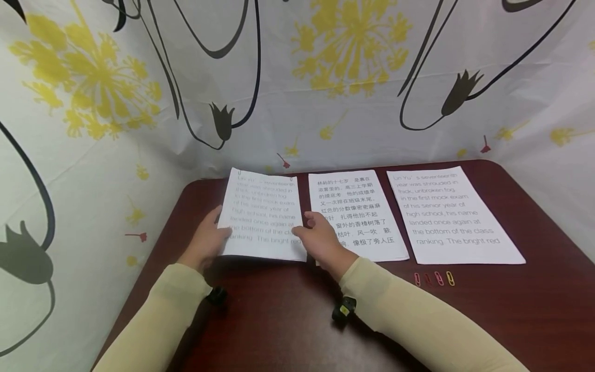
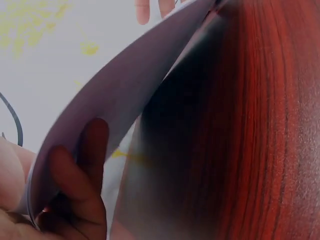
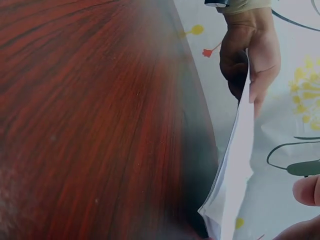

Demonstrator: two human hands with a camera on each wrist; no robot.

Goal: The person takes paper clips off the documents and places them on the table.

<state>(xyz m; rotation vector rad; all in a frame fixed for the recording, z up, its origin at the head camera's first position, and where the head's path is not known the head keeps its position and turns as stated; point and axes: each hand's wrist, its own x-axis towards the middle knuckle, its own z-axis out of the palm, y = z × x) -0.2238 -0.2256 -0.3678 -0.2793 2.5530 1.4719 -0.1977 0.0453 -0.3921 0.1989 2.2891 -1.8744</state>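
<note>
A stack of white sheets [image 1: 260, 206] printed with English text is tilted up off the table at the left. My left hand [image 1: 207, 237] grips its left side, thumb on the printed face; in the left wrist view, fingers [image 2: 92, 155] curl behind the sheets. My right hand [image 1: 325, 240] is at the stack's right edge, its thumb over the print in the head view. In the right wrist view, its visible digits [image 3: 306, 191] look apart from the paper. Small clip-like shapes show at the stack's top corners. The lower sheet edges spread slightly in the right wrist view.
A stack of Chinese-printed sheets [image 1: 360, 206] lies in the middle, partly behind the right hand. Another English-printed stack [image 1: 455, 217] lies at the right. Several colored paper clips [image 1: 439, 279] lie in front of it on the dark red table [image 1: 279, 320]. A patterned cloth [image 1: 297, 119] hangs behind.
</note>
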